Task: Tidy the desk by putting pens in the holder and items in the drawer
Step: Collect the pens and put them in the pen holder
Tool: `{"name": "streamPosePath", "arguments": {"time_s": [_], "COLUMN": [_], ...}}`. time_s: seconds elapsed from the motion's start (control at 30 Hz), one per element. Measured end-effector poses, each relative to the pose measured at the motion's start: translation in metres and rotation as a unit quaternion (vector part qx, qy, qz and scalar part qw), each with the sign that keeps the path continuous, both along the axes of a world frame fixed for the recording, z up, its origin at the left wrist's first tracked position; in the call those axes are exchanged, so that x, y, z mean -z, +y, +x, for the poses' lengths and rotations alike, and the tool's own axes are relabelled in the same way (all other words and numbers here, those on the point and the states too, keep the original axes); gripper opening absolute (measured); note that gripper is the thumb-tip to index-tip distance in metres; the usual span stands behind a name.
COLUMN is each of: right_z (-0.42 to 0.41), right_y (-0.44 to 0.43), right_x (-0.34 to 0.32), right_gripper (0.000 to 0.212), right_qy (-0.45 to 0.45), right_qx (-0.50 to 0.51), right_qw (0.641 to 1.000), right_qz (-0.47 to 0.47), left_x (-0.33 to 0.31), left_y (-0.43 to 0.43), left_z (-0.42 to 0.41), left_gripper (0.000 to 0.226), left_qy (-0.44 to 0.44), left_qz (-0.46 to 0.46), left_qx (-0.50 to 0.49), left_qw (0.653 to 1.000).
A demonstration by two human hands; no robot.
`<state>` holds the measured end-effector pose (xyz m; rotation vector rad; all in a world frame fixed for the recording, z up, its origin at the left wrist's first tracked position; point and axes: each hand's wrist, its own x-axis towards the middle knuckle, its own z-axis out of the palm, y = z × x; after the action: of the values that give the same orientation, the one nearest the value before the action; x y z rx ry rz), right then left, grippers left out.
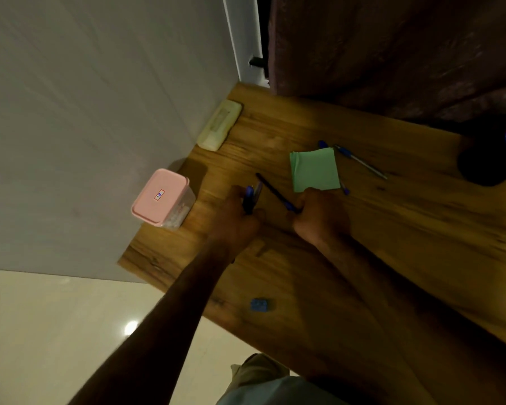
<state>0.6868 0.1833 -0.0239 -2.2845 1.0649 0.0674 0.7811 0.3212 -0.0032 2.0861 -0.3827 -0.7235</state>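
Down on the wooden desk (pixel 392 229), both of the person's hands work close together near the middle. The left hand (pixel 237 217) is curled into a fist around a blurred blue object (pixel 250 197), possibly one or more pens; the blur hides exactly what it is. The right hand (pixel 319 214) is closed around the near end of a dark pen (pixel 272 190), whose shaft slants away to the far left with its tip over the desk surface.

Just beyond the right hand lies a green pad of sticky notes (pixel 314 169), its near corner touching or almost touching the knuckles. A blue pen (pixel 342 185) pokes out from under the pad's right edge. Another clear pen with a blue cap (pixel 360 160) lies on the desk just right of the pad.

At the far right sits a dark round holder (pixel 488 153), well apart from both hands. Along the left edge, by the wall, stand a pink-lidded box (pixel 162 198) and, farther away, a pale yellow case (pixel 219 128). A small blue block (pixel 259 304) rests near the desk's near edge.
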Motion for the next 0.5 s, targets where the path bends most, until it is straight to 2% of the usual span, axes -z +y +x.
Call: {"name": "streamPosePath", "arguments": {"time_s": [0.07,0.17,0.27,0.37,0.43,0.5], "right_z": [-0.005,-0.013,-0.021,-0.030,-0.036,-0.041], "right_y": [-0.003,-0.008,-0.012,-0.019,-0.024,-0.030], "right_x": [-0.001,-0.005,-0.013,-0.019,-0.021,-0.022], "right_gripper": [0.030,0.022,0.016,0.020,0.023,0.024], "right_qy": [-0.022,-0.082,-0.155,-0.205,-0.219,-0.221], "right_qx": [0.002,0.018,0.044,0.043,0.051,0.050], "right_qw": [1.000,0.995,0.979,0.959,0.946,0.940], "right_qz": [0.018,0.059,0.125,0.193,0.234,0.255], "left_x": [0.000,-0.005,-0.007,-0.009,-0.011,-0.014], "left_y": [-0.006,-0.014,-0.021,-0.028,-0.033,-0.038], "left_z": [0.000,-0.003,-0.006,-0.011,-0.015,-0.020], "left_gripper": [0.023,0.024,0.052,0.073,0.066,0.063], "left_qy": [-0.046,-0.168,-0.274,-0.366,-0.402,-0.390], "left_qz": [-0.001,0.032,0.039,0.077,0.103,0.120], "left_qx": [0.039,0.123,0.241,0.319,0.341,0.346], "left_qw": [0.998,0.978,0.930,0.871,0.844,0.845]}}
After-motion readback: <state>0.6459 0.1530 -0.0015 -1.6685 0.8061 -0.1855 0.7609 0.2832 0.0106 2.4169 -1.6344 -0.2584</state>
